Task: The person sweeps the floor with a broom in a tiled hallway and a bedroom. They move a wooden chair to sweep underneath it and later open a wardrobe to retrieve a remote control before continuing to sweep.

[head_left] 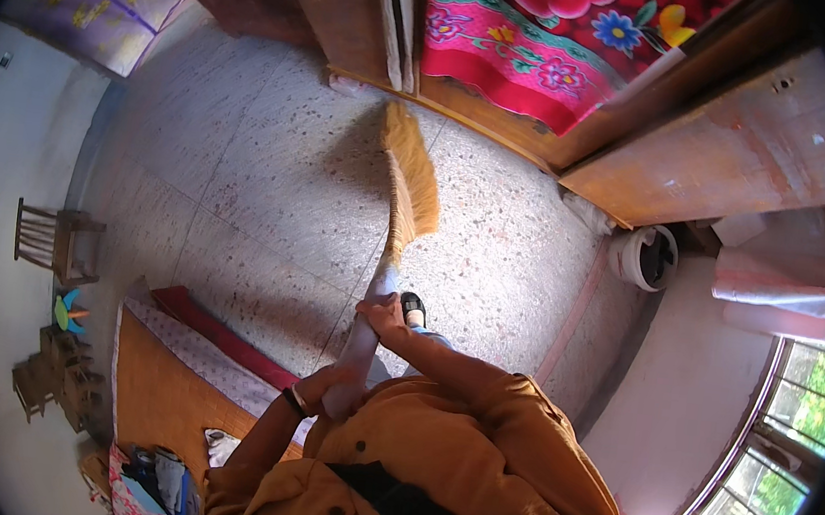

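A grass broom [406, 171] with straw-coloured bristles and a pale wrapped handle stretches away from me over the speckled floor. Its bristle end lies close to the base of the wooden bed frame. My right hand [384, 317] is closed round the handle, near where the bristles begin. Lower down, by my body, my left hand [323, 389] grips the handle's end; a dark band circles that wrist. Some of the left fingers are hidden. My foot in a black shoe [413, 309] shows just beside the right hand.
A bed with a red floral cover [541, 90] and wooden frame stands ahead. A white bucket [642, 257] sits at right near a barred window [774, 456]. To the left are a wooden chair [72, 247] and a wooden surface [163, 382] with cloths and bags.
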Available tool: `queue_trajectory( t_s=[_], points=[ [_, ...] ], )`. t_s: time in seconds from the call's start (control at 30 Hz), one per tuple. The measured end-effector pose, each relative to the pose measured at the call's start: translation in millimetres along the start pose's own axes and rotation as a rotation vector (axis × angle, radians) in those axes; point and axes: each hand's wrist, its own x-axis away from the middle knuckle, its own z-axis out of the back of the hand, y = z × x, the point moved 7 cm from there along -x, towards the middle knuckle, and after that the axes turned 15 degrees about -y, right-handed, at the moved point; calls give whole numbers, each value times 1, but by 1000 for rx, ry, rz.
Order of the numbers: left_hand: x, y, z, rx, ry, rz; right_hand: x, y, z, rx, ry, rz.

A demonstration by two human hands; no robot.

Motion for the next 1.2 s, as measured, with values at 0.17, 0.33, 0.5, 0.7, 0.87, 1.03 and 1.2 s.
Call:
queue_trajectory(
  t_s=[0.17,0.33,0.5,0.7,0.87,1.03,1.2],
  points=[
    [5,10,-5,-164,32,20,-1,4,6,-59,30,89],
    [-32,21,7,-160,-148,216,-84,102,89,-110,217,28],
    [-101,37,4,-213,-237,410,-50,64,129,-435,230,-35],
    [-84,53,29,-178,-225,325,-88,63,107,-427,213,-75],
    [-30,89,59,-130,-100,74,-161,46,25,-150,128,-56],
    [-18,93,79,110,-115,-115,-206,13,-42,112,-101,1],
    [32,62,88,238,-30,-275,-166,19,-104,591,27,17]
  ],
)
